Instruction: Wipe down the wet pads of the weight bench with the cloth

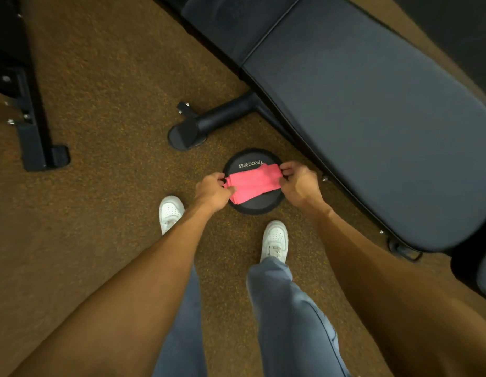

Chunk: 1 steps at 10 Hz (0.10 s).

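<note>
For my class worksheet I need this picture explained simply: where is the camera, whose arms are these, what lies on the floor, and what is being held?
No machine here: the camera sits on a person's head, looking down at their own arms and legs. The left hand and the right hand each pinch one end of a pink cloth, stretched between them over a round black disc lying on the speckled brown floor. On the right runs the dark padded weight bench; the cloth is not touching it yet.
</note>
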Tool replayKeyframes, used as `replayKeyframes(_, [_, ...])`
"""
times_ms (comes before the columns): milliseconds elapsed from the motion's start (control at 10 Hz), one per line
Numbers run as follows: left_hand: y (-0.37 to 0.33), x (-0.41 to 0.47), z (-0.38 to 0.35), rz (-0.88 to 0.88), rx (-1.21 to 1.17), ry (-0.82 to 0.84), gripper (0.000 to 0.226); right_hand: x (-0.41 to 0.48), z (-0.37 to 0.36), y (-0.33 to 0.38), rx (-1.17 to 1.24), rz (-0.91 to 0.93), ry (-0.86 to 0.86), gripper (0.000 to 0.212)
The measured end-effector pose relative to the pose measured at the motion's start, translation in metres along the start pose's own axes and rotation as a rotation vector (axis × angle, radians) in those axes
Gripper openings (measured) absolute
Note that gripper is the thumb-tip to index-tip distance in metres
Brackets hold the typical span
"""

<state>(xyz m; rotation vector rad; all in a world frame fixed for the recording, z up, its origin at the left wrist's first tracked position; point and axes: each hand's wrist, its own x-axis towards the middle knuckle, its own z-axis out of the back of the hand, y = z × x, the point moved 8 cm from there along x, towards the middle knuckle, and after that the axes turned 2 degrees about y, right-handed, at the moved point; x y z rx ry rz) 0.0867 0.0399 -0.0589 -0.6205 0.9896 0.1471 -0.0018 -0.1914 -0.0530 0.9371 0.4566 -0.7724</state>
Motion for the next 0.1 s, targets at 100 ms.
replayKeyframes(100, [-0.0098,-0.0217,0.0114,0.034,-0.002,0.013,0.056,-0.0183,0.0077,0.0223,-0.027,0.038,0.04,0.035])
